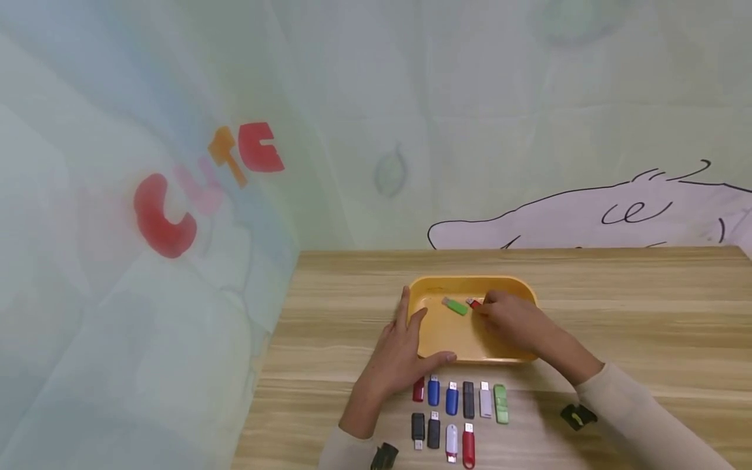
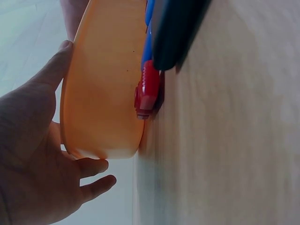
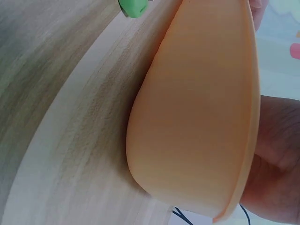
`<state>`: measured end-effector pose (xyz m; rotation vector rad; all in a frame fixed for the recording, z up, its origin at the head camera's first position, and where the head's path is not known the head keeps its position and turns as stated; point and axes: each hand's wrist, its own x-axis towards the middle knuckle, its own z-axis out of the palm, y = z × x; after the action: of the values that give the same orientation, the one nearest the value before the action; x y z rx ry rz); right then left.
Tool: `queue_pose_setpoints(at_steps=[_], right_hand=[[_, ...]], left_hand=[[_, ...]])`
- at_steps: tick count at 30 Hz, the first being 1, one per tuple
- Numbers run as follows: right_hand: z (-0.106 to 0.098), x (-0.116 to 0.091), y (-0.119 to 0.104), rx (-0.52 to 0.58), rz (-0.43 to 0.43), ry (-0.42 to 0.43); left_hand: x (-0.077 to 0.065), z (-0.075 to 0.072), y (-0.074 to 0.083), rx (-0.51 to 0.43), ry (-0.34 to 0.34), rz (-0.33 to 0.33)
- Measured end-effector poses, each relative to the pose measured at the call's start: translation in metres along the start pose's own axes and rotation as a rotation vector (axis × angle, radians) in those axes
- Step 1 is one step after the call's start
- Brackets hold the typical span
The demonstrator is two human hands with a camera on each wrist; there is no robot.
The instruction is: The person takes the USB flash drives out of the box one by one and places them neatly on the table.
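In the head view, a yellow plastic tray [image 1: 452, 343] sits on the wooden table. My left hand [image 1: 395, 358] holds its left end, thumb at the near rim and fingers spread along the side; the left wrist view shows fingers around the tray's end wall. My right hand [image 1: 517, 324] reaches inside and pinches a red USB flash drive [image 1: 472, 303], whose metal plug pokes out past the fingertips. Left of it, a green USB flash drive [image 1: 456, 306] lies on the tray floor. The tray wall [image 3: 201, 108] hides the right fingertips in the right wrist view.
Two rows of USB flash drives lie in front of the tray, among them a blue one [image 1: 452, 399], a green one [image 1: 501, 403] and a red one [image 1: 468, 446]. Another red drive [image 1: 418, 390] is partly hidden by my left hand. A printed cloth [image 1: 352, 130] stands behind the table.
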<state>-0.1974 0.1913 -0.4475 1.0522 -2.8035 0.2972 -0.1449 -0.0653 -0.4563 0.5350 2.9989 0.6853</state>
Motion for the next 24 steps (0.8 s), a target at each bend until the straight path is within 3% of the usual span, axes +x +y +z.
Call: queue_pose_setpoints(at_steps=[16, 24], right_hand=[[-0.0006, -0.0029, -0.0057, -0.005, -0.008, -0.046], [-0.0032, 0.0047, -0.0035, 0.027, 0.135, -0.055]], left_hand=[[0.0002, 0.0007, -0.0015, 0.001, 0.001, -0.002], [0.0004, -0.0010, -0.0020, 0.001, 0.004, -0.006]])
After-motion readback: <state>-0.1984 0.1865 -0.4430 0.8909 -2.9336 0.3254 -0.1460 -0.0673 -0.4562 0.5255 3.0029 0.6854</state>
